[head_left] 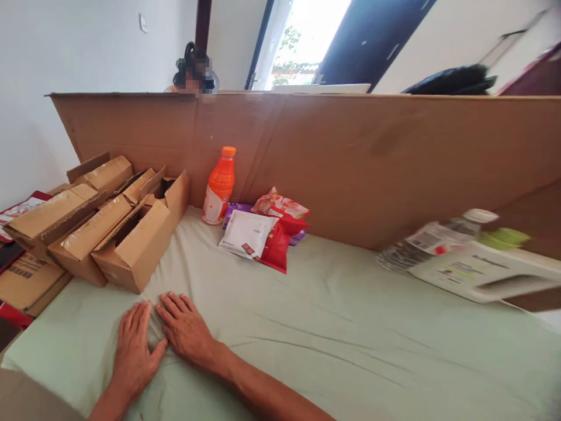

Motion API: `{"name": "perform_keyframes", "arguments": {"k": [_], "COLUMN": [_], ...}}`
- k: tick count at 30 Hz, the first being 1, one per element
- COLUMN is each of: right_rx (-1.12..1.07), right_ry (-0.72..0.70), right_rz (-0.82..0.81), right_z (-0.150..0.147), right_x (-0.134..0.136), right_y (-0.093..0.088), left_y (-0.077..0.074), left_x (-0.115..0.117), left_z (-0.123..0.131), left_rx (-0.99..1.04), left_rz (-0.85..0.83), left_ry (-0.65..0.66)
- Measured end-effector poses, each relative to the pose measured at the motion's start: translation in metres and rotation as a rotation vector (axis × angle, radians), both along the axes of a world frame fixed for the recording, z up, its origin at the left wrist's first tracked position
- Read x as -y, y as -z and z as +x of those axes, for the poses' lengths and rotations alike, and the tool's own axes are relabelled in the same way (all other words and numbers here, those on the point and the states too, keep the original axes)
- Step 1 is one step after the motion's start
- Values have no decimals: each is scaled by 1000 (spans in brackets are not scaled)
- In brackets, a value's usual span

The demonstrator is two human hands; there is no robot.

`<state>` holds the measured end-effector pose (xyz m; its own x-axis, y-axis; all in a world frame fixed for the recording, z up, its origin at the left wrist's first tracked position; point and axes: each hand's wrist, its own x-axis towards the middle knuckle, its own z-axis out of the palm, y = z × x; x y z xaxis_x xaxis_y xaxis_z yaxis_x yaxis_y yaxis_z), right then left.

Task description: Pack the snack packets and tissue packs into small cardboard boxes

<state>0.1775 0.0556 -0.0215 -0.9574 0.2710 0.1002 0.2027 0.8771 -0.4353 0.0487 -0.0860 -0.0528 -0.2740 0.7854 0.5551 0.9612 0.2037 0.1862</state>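
Note:
My left hand (135, 351) lies flat on the pale green cloth (333, 351), fingers stretched out and holding nothing. Close beside it, my right hand (187, 327) also rests palm down with its fingers spread. Just beyond both hands stand several open cardboard boxes (144, 251), side by side at the left. An orange bottle (220, 184) with an orange cap stands upright against the cardboard panel. In front of it lies a pile of packets: a white packet (246, 233), a red packet (280, 242), a pinkish packet (280, 203) and a partly hidden purple one (236, 209).
A tall cardboard panel (350, 164) runs along the back. At the right are a clear plastic bottle (429, 242) and a white jug (464, 270) with a green cap, both blurred. A person's head (193, 73) shows behind the panel. More boxes (30, 283) sit at far left.

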Motion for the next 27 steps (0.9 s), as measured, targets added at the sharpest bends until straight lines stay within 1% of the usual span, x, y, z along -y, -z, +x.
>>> {"name": "perform_keyframes", "arguments": {"k": [3, 5, 7, 9, 12, 15, 16, 18, 21, 24, 25, 27], "right_rx": [18, 21, 17, 10, -6, -25, -30, -36, -32, 4, 23, 45], "right_ry": [11, 22, 35, 49, 39, 14, 13, 19, 23, 32, 37, 39], "right_rz": [-5, -14, -13, -1, 24, 40, 44, 47, 30, -3, -15, -34], "right_z": [35, 54, 67, 76, 81, 82, 83, 83, 83, 82, 81, 82], "right_x": [15, 28, 42, 54, 66, 69, 69, 68, 66, 64, 64, 62], "right_y": [-3, -5, -4, -2, 2, 2, 2, 0, -1, 0, 1, 5], "left_y": [1, 0, 0, 1, 1, -7, -13, -29, -62, -92, -98, -105], "left_x": [-1, -5, -7, -6, 5, 20, 24, 28, 20, -3, -13, -34], "left_z": [-11, -16, -16, -9, 7, 16, 15, 3, -28, -57, -63, -68], "left_rx": [-1, 10, 26, 42, 53, 57, 62, 76, 105, 122, 119, 97], "left_rz": [-16, -32, -60, -96, -137, -142, -132, -76, 101, 286, 332, 396], "left_ry": [60, 66, 50, 28, 5, 29, 44, 49, -36, -141, -164, -183]}}
